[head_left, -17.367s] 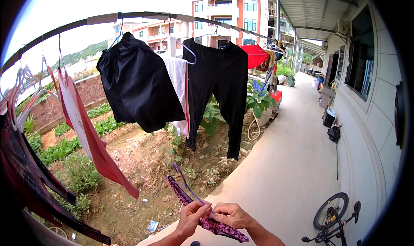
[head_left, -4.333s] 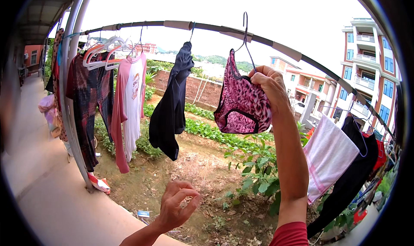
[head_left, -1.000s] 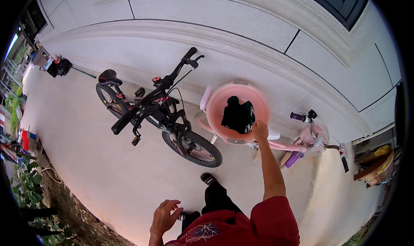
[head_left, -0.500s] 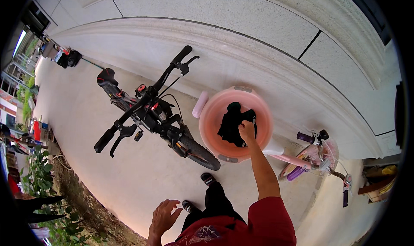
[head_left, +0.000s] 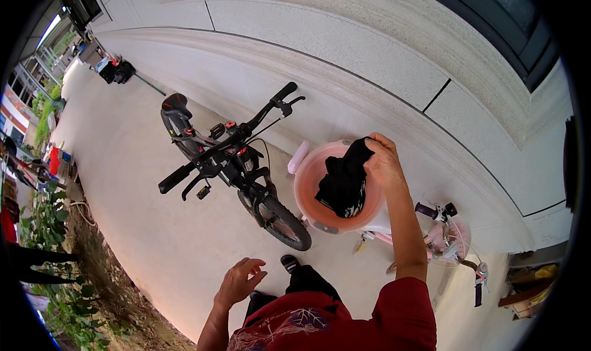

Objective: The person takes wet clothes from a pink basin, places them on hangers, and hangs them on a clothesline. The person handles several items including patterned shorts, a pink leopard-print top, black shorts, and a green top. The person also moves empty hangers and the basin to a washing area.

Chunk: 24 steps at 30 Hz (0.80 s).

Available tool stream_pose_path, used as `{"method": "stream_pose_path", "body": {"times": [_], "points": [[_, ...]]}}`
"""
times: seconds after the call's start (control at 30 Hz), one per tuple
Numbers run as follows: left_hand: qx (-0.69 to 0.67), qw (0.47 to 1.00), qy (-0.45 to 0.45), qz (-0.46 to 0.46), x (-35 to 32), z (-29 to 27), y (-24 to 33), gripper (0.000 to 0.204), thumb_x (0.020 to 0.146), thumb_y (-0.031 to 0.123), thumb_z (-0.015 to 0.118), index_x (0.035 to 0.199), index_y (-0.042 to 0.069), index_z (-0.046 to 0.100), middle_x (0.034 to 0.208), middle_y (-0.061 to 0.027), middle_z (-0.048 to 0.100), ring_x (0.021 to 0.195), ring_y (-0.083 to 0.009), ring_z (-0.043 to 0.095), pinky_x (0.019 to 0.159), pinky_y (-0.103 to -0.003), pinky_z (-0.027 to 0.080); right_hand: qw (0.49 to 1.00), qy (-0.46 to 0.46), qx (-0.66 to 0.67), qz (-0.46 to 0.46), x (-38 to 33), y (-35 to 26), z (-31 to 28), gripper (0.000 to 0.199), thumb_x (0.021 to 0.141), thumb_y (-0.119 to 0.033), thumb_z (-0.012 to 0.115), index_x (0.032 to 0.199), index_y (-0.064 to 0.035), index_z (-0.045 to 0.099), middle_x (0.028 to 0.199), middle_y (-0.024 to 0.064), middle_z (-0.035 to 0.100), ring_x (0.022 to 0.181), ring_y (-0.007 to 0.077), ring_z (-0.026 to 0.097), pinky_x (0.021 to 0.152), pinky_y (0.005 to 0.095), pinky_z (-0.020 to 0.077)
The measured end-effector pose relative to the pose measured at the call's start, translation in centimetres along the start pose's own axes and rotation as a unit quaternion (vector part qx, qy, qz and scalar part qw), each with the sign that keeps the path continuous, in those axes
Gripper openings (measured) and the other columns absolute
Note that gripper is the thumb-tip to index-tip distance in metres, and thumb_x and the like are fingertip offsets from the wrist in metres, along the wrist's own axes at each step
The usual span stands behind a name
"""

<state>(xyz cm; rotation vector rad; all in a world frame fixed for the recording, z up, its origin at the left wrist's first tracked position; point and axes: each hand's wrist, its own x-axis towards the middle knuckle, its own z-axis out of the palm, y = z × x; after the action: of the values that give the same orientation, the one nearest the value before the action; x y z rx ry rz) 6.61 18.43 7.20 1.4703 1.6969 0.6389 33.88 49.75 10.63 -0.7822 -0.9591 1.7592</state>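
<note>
In the head view, a black garment (head_left: 340,182) is held by one corner in the right hand (head_left: 383,161), pinched between thumb and fingers at the far right rim of a pink basin (head_left: 301,188). Most of the cloth is still bunched inside the basin; whether its lower end is lifted clear of the bottom cannot be told. Nothing is held by the left hand (head_left: 240,281), which is poised near the red shirt (head_left: 308,317) with its fingers loosely curled and apart.

The grip could be lost, it is judged, since only a small corner is pinched while the rest hangs below. The basin could be tipped if its rim were knocked by the forearm or dragged by snagged cloth; what it is supported by is largely hidden. If swung left, the cloth could be caught on the handlebar (head_left: 271,111) of the black bicycle (head_left: 239,157).
</note>
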Motion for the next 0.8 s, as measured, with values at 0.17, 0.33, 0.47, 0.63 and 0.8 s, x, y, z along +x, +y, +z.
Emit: {"method": "stream_pose_path", "body": {"times": [0.17,0.33,0.47,0.63,0.8], "points": [[-0.349,0.931,-0.043,-0.095,2.2,-0.5,-1.3,0.028,0.087,0.023,0.060,0.109,0.006,0.058,0.090,-0.0065,0.064,0.081,-0.0164,0.061,0.068,-0.030,0.049,0.989,-0.131,0.015,-0.074,-3.3,-7.5,9.7,0.007,0.083,-0.005,0.052,0.081,0.0014,0.055,0.073,0.0062,0.058,0.063,0.0118,0.055,0.060,0.0240,0.0455],[-0.695,0.702,-0.116,-0.100,5.1,-0.8,-1.4,0.055,0.090,0.054,0.041,0.116,0.008,0.054,0.109,-0.0130,0.061,0.095,-0.0233,0.061,0.075,-0.041,0.050,0.939,-0.324,0.007,-0.119,-7.0,-11.7,19.4,0.012,0.078,-0.010,0.053,0.077,0.0023,0.052,0.069,0.0082,0.056,0.061,0.0116,0.051,0.055,0.0242,0.0420],[-0.817,0.552,-0.168,0.010,6.1,-1.8,1.7,0.084,0.078,0.073,0.039,0.131,0.008,0.040,0.126,-0.0180,0.051,0.110,-0.0337,0.053,0.089,-0.055,0.042,0.833,-0.536,0.047,-0.132,-11.8,-11.9,25.0,0.015,0.071,-0.009,0.053,0.067,0.0041,0.046,0.059,0.0125,0.048,0.049,0.0152,0.039,0.045,0.0268,0.0305],[-0.860,0.504,0.006,0.077,1.4,-5.0,3.3,0.062,0.084,0.048,0.055,0.124,0.000,0.049,0.122,-0.0156,0.054,0.109,-0.0284,0.055,0.098,-0.042,0.041,0.631,-0.759,0.134,-0.090,-14.9,-8.2,27.3,0.013,0.065,0.000,0.054,0.072,0.0109,0.052,0.062,0.0209,0.051,0.047,0.0283,0.048,0.037,0.0357,0.0283],[-0.859,0.502,0.079,0.063,-6.2,-7.5,0.9,0.055,0.082,0.032,0.063,0.123,-0.001,0.048,0.117,-0.0177,0.057,0.105,-0.0304,0.057,0.094,-0.044,0.045,0.533,-0.773,-0.299,-0.171,-14.5,-6.6,29.6,0.032,0.072,-0.025,0.070,0.082,0.0034,0.059,0.084,0.0175,0.061,0.066,0.0253,0.060,0.058,0.0320,0.0464]]}}
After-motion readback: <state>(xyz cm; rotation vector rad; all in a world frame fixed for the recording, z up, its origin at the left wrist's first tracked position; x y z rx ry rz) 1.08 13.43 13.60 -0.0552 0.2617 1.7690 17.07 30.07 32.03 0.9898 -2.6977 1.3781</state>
